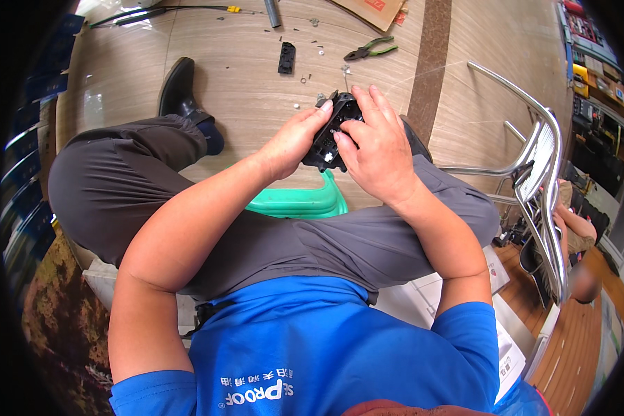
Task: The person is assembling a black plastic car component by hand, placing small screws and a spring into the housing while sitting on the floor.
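Observation:
A black plastic housing (325, 144) with an open, ribbed inside and a small white part near its lower end is held above the floor between my knees. My left hand (296, 136) grips its left side, the thumb on the upper edge. My right hand (382, 148) is at its right side, with the thumb and index finger reaching into the inside; whether they pinch a small part cannot be told. Beyond the hands, a black plastic piece (286, 58), pliers with green handles (369, 50) and small screws (313, 41) lie on the floor.
A green plastic stool (301, 202) shows between my legs. At the right stands a chair with a chromed tube frame (543, 156), with another person (577, 229) behind it. A cardboard piece (377, 11), a grey tube (272, 13) and a black cable (187, 8) lie at the far side.

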`<state>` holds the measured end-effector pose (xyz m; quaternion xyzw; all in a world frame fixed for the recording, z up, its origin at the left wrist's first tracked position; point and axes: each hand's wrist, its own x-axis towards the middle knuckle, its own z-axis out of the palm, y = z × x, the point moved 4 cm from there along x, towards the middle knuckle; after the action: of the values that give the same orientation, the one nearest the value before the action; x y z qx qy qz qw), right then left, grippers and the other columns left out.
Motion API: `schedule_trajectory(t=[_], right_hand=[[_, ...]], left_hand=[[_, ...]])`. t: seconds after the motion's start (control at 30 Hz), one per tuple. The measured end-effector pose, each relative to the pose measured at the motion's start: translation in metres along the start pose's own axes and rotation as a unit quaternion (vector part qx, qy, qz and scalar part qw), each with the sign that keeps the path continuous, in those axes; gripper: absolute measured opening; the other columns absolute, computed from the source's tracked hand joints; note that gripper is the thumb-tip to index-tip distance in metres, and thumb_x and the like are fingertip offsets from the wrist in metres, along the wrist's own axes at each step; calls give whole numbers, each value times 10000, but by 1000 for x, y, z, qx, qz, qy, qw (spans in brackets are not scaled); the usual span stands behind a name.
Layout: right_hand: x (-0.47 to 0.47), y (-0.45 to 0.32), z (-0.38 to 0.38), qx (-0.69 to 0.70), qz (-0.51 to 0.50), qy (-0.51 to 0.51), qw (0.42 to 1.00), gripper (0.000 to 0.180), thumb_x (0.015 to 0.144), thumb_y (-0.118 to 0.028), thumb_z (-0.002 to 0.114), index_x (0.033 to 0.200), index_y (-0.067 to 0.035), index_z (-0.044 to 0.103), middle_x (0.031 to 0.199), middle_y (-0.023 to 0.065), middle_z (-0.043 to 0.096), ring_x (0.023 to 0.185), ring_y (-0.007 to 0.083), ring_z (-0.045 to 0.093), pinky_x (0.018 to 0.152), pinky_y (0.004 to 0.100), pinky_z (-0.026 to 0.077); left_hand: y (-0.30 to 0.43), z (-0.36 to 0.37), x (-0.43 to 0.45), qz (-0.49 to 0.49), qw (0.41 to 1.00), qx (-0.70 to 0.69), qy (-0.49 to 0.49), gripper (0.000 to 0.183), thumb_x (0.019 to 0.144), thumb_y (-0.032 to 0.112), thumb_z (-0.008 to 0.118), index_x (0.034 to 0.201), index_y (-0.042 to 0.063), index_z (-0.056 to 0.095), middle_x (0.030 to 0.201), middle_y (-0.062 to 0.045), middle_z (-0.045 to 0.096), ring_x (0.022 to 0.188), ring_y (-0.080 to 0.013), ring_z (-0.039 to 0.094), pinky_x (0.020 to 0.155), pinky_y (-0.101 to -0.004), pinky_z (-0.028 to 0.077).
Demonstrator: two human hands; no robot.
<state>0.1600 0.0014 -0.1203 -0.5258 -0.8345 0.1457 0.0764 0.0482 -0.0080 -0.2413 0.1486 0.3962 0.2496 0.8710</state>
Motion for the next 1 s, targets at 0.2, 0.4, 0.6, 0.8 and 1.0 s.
schedule_trajectory(t=[0.2, 0.4, 0.6, 0.8, 1.0], right_hand=[[-1, 1, 2, -6, 31, -7, 999, 128, 779, -118, 714, 866, -23, 713, 1340, 238, 536, 1261, 477, 472, 1024, 486, 414], [0, -2, 0, -8, 50, -13, 999, 124, 775, -128, 725, 852, -32, 713, 1335, 229, 542, 1248, 468, 483, 1020, 490, 414], [-1, 0, 2, 2, 35, -24, 999, 190, 796, -179, 695, 836, 7, 681, 1325, 247, 530, 1240, 447, 484, 1013, 496, 417], [5, 6, -9, 27, 24, -11, 999, 135, 802, -111, 691, 889, -10, 712, 1270, 254, 578, 1185, 466, 531, 1010, 474, 437], [5, 1, -2, -5, 35, -55, 998, 190, 813, -178, 672, 852, 7, 690, 1330, 257, 520, 1251, 462, 473, 1016, 504, 418]], left_hand=[[-3, -2, 2, 28, 999, 35, 15, 503, 1002, 481, 481, 1145, 10, 580, 956, -71, 652, 812, -109, 611, 703, -263, 499], [-2, -1, 0, 30, 998, 45, 17, 485, 1011, 466, 469, 1158, 16, 571, 968, -59, 646, 821, -101, 608, 713, -261, 500], [-3, -4, 2, 27, 998, 45, 20, 472, 1021, 451, 456, 1188, 23, 563, 993, -57, 646, 843, -101, 615, 727, -257, 508], [-1, -3, 4, 36, 999, 30, 20, 524, 997, 503, 482, 1149, 8, 566, 951, -69, 639, 806, -111, 610, 695, -260, 501], [-2, -4, 3, 37, 998, 42, 36, 523, 996, 505, 484, 1137, 7, 560, 929, -69, 638, 784, -107, 608, 682, -263, 502]])
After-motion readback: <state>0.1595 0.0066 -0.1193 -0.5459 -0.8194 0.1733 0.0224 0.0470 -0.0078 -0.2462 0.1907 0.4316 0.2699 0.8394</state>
